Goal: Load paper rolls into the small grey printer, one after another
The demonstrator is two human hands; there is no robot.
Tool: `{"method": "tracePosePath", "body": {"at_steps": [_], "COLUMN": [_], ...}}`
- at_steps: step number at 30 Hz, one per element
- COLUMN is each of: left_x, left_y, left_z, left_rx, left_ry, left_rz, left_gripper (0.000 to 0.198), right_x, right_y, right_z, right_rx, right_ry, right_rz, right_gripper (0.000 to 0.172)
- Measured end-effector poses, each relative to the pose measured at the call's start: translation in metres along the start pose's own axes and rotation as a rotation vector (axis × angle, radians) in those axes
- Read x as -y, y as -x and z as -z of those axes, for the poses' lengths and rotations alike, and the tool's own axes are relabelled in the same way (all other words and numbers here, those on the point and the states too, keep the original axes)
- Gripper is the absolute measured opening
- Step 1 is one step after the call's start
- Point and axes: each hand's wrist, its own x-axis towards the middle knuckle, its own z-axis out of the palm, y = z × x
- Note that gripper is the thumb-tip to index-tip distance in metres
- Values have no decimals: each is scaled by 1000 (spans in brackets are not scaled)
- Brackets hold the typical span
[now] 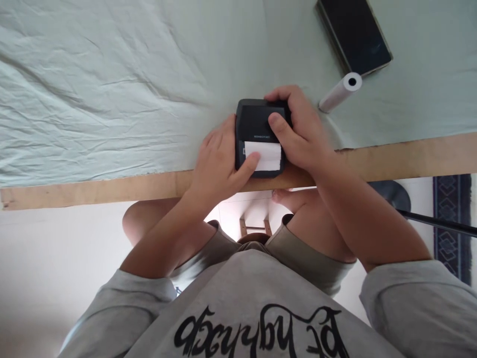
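A small black receipt printer (257, 117) lies near the table's front edge, between both my hands. A short strip of white paper (270, 155) comes out over its lower part. My left hand (219, 159) grips the printer's left side, and its thumb presses on the paper strip. My right hand (300, 129) wraps the right side, with the thumb on the dark lid and the fingers round the far corner. Just right of that hand, a white paper roll (339, 93) with a dark core hole stands on the cloth.
A black rectangular box (356, 35) lies at the back right. Pale green wrinkled cloth (112, 89) covers the table, and a bare wooden edge (93, 191) runs along the front. My legs are under the table. A dark patterned mat (451, 219) is on the floor at right.
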Motion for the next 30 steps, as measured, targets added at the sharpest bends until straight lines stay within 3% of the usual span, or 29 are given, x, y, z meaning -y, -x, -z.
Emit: {"method": "tracePosePath", "body": {"at_steps": [4, 10, 17, 22, 30], "left_x": [-2, 3, 6, 11, 13], "left_y": [7, 19, 22, 20, 18], "left_z": [2, -1, -1, -3, -6], "left_rx": [5, 15, 34, -18, -84], "left_ry": [15, -66, -91, -87, -52], "left_rz": [36, 4, 48, 5, -34], "left_gripper": [73, 110, 114, 117, 112], "right_x": [2, 10, 15, 15, 13], "right_y": [-1, -1, 1, 1, 1], "right_z": [0, 1, 4, 3, 1], "right_rx": [-5, 3, -9, -77, -106], "right_ry": [23, 51, 91, 174, 146], "right_rz": [10, 10, -45, -134, -79], "right_gripper": [29, 31, 27, 41, 50]}}
